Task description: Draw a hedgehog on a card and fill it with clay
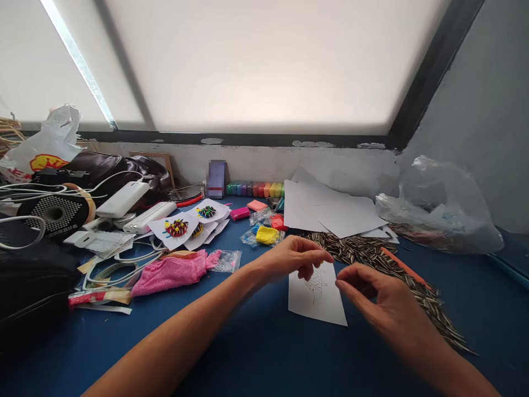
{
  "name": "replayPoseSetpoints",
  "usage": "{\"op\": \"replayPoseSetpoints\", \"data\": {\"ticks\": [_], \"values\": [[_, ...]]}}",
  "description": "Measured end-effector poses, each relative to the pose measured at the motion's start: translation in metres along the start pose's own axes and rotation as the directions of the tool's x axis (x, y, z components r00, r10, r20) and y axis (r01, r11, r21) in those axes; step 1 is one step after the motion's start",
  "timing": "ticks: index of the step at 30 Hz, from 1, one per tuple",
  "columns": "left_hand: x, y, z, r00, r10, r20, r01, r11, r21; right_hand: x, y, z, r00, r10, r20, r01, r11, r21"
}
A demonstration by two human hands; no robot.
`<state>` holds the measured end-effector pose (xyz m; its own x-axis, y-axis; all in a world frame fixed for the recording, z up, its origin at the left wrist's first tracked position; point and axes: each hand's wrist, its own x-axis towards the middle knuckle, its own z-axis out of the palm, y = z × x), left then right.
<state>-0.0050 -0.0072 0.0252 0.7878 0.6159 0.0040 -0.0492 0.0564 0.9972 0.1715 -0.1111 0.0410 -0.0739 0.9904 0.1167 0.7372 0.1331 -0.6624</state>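
Over the top of a small white paper (306, 311) with an ink line drawing on it, my left hand (295, 256) hovers with its fingers bent together. Some of its fingertips are hidden, so what it holds, if anything, cannot be made out. My right hand (370, 292) is at the paper's right edge, thumb and forefinger pinched. Anything between them is too small to name. Striped sunflower seeds (421, 295) lie in a heap behind and beside my right hand, with an orange stick-like strip (405, 267) on them. Yellow clay (268, 235) sits beyond my left wrist.
White sheets (330, 207) lie behind the seeds, near a clear plastic bag (446, 209). Finished-looking clay-and-seed pictures (176, 229) rest at left. A pink cloth (171, 273), white cables (124, 264) and a black spool (53, 215) crowd the left side. Coloured clay packs (256, 189) line the wall.
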Motion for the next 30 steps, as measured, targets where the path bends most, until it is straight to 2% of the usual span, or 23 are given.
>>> {"op": "replayPoseSetpoints", "data": {"ticks": [3,9,12,15,18,22,26,30], "values": [[-0.001,0.0,0.005,0.998,-0.006,0.064,0.01,0.998,-0.061,-0.001,-0.001,0.005,0.995,0.016,-0.102,-0.004,0.993,0.115],[0.004,-0.002,0.015,0.998,-0.003,0.069,0.01,0.994,-0.109,-0.004,0.002,0.007,0.99,-0.014,-0.139,0.043,0.978,0.203],[0.002,0.002,0.017,0.999,0.003,0.035,0.0,0.996,-0.094,-0.003,0.001,0.005,0.971,-0.089,-0.221,0.126,0.979,0.161],[-0.001,0.009,0.018,0.998,-0.048,0.044,0.049,0.998,-0.029,-0.002,0.0,0.005,0.945,-0.171,-0.28,0.204,0.974,0.094],[-0.004,0.014,0.018,0.992,-0.093,0.081,0.091,0.995,0.029,-0.003,0.001,0.005,0.929,-0.222,-0.294,0.242,0.97,0.031],[-0.004,0.015,0.016,0.991,-0.089,0.098,0.087,0.996,0.022,-0.004,0.002,0.004,0.92,-0.278,-0.276,0.293,0.956,0.016],[-0.003,0.012,0.015,0.993,-0.077,0.085,0.079,0.996,-0.029,-0.003,-0.001,0.003,0.917,-0.288,-0.275,0.31,0.95,0.039],[-0.004,0.013,0.014,0.989,-0.067,0.133,0.074,0.996,-0.049,-0.004,-0.005,0.005,0.904,-0.285,-0.32,0.295,0.955,-0.016]]}}
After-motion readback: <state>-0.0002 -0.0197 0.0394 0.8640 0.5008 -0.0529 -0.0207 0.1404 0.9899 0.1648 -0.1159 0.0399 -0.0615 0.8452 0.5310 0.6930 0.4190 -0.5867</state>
